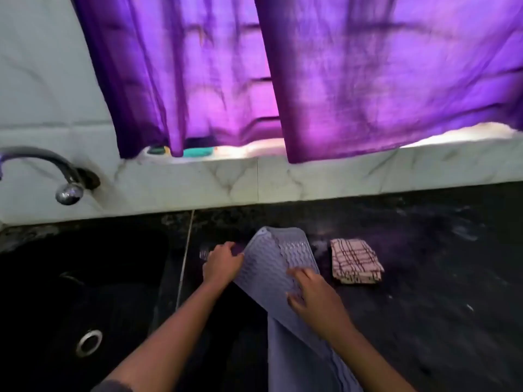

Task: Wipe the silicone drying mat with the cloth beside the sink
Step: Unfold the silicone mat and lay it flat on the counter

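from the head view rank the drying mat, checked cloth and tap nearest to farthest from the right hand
1. silicone drying mat, under the right hand
2. checked cloth, just to its right
3. tap, far left, over the sink

**Counts of items in view.** One lilac-grey, wave-ribbed silicone drying mat (278,258). One folded cream cloth with dark red checks (356,264). Two bare hands: left hand (223,263) and right hand (314,292). One black speckled stone tabletop (424,292). One dark sink (42,306) with one round metal drain ring (89,343). One curved dark tap (42,159). Two purple fabric curtain panels: left panel (169,75) and right panel (396,75). One white marbled ledge (339,171) bearing two small, partly hidden items: green item (157,150) and teal item (198,152).
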`<act>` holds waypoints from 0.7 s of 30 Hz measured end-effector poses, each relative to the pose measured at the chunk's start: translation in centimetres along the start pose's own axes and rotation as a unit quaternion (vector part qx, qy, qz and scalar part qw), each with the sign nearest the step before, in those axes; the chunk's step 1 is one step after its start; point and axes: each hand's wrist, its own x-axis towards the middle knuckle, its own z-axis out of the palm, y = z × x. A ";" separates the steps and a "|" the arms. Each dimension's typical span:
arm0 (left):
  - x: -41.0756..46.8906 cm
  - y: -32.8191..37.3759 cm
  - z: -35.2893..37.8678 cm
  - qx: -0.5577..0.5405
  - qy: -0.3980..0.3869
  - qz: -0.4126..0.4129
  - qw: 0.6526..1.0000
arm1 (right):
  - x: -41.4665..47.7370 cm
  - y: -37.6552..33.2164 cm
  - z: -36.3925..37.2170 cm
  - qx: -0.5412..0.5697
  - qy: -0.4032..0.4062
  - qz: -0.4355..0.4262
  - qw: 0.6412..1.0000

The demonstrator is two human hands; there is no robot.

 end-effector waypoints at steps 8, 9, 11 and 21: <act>1.3 -1.8 1.1 -0.037 -0.049 -0.054 0.997 | -5.4 2.1 3.2 -0.077 -0.089 0.103 0.988; 1.5 -1.9 1.1 -0.036 -0.057 -0.052 0.996 | -5.7 2.0 3.3 -0.079 -0.102 0.114 0.985; 1.7 -1.9 1.1 -0.031 -0.066 -0.051 0.996 | -6.1 1.9 3.5 -0.095 -0.114 0.117 0.982; 2.6 -2.0 -0.6 -0.141 -0.040 -0.062 0.987 | -5.6 -0.8 2.7 -0.089 -0.079 0.109 0.987</act>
